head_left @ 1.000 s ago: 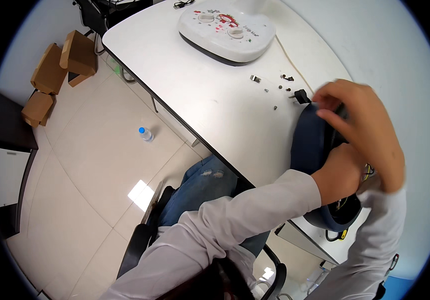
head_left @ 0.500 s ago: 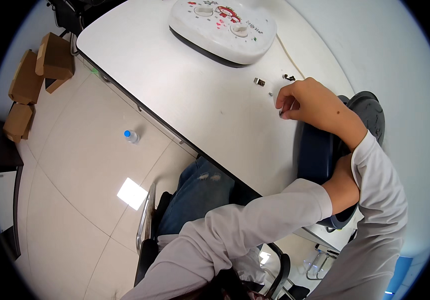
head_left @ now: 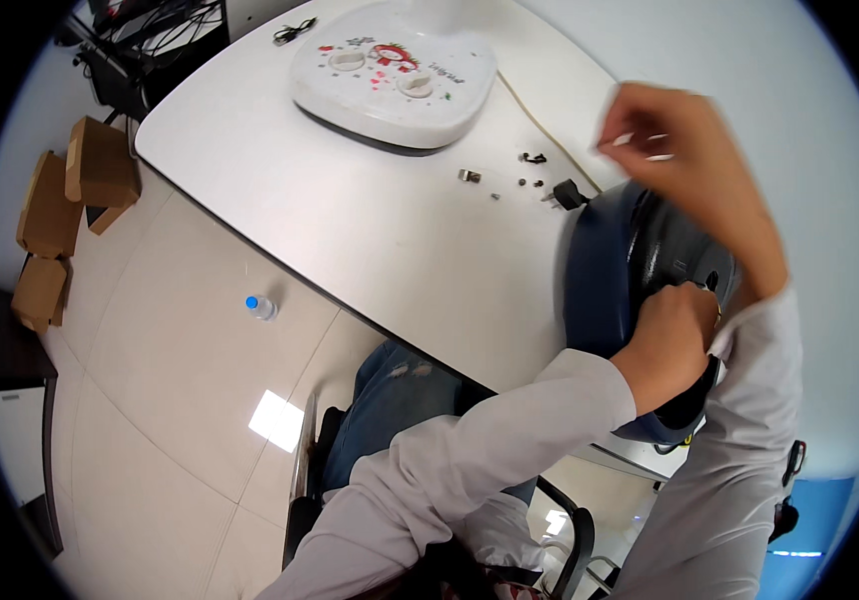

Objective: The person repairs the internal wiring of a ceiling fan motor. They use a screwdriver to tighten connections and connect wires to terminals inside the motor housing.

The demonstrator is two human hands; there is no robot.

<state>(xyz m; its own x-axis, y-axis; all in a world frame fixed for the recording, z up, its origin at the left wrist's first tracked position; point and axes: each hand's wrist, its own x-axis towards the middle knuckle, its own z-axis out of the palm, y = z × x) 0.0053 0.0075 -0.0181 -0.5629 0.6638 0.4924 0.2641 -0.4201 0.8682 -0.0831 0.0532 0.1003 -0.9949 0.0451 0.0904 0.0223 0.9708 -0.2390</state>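
My left hand (head_left: 665,345) is down over the open dark-blue appliance housing (head_left: 595,270) with a black inner part (head_left: 665,240), its fingers curled at the inside; what they grip is hidden. My right hand (head_left: 670,150) is raised above that housing, fingers bent into a blurred pinch; I cannot make out what is in it. On the white table (head_left: 390,230), left of the housing, lie a black plug (head_left: 567,195), a small metal bracket (head_left: 469,176) and several small dark screws (head_left: 533,158).
A white appliance base (head_left: 390,105) with two knobs sits at the back, a black cable (head_left: 293,30) beside it. A pale cord (head_left: 540,120) runs toward the housing. Cardboard boxes (head_left: 50,210) and a water bottle (head_left: 261,308) are on the floor. A wall (head_left: 820,200) borders the right side.
My right hand went down to the small parts on the table and has lifted back up above the housing. My left hand stays in the housing. The view has shifted a little.
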